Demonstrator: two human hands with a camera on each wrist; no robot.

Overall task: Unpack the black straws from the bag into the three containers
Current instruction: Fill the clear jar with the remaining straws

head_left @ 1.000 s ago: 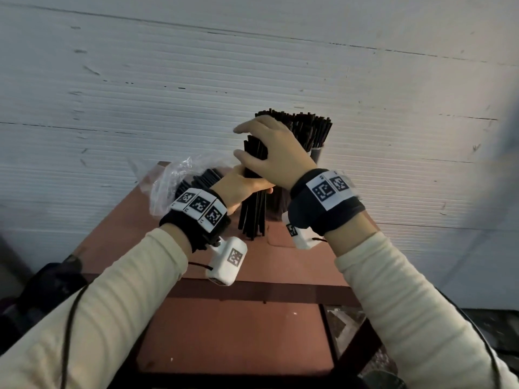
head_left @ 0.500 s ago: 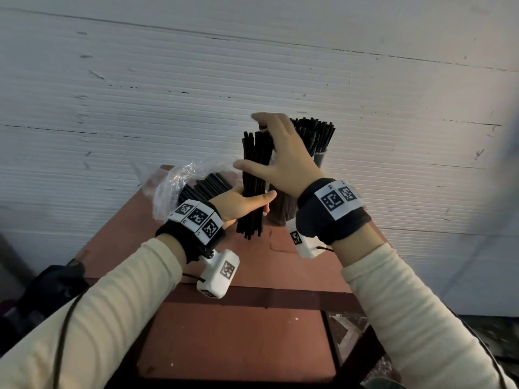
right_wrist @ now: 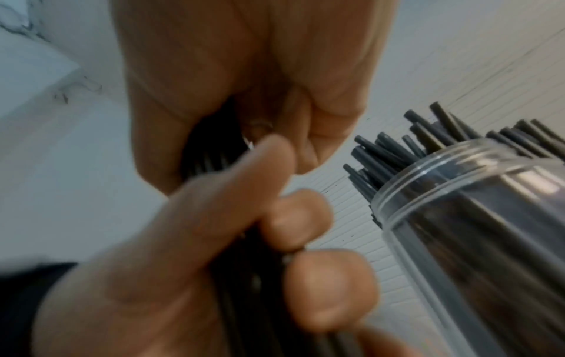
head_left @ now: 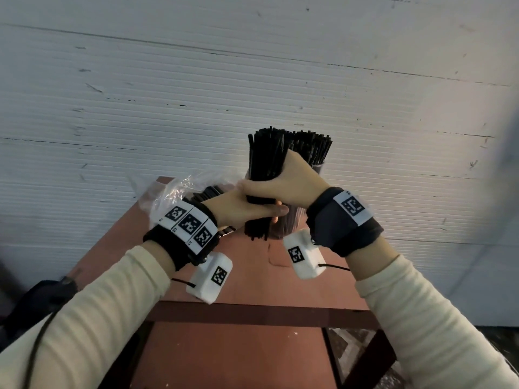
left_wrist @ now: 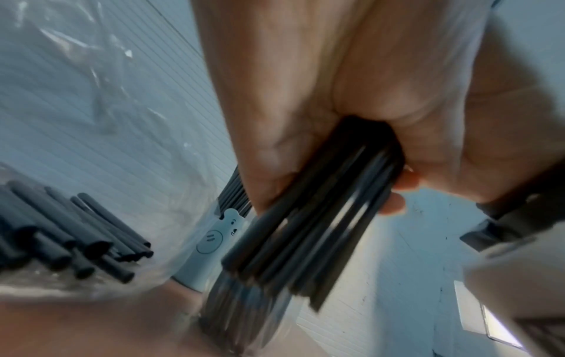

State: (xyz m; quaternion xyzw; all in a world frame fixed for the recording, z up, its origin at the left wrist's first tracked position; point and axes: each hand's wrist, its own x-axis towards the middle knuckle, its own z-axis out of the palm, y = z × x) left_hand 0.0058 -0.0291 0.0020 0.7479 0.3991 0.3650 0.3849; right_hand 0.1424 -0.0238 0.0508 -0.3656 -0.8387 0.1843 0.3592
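Observation:
An upright bundle of black straws hangs above the table, held by both hands. My left hand grips its lower part from the left, and my right hand wraps round its middle just above. Right behind it stands a clear container packed with straws. The clear plastic bag lies at the back left with more black straws inside. A pale blue container with a bear face shows behind the bundle.
The reddish-brown table is small, with a white ribbed wall close behind it. A lower shelf sits under the front rail. A dark bag lies on the floor at the left.
My right hand has come down from the top ends of the bundle and closed round its middle. My left hand has kept its hold on the lower part.

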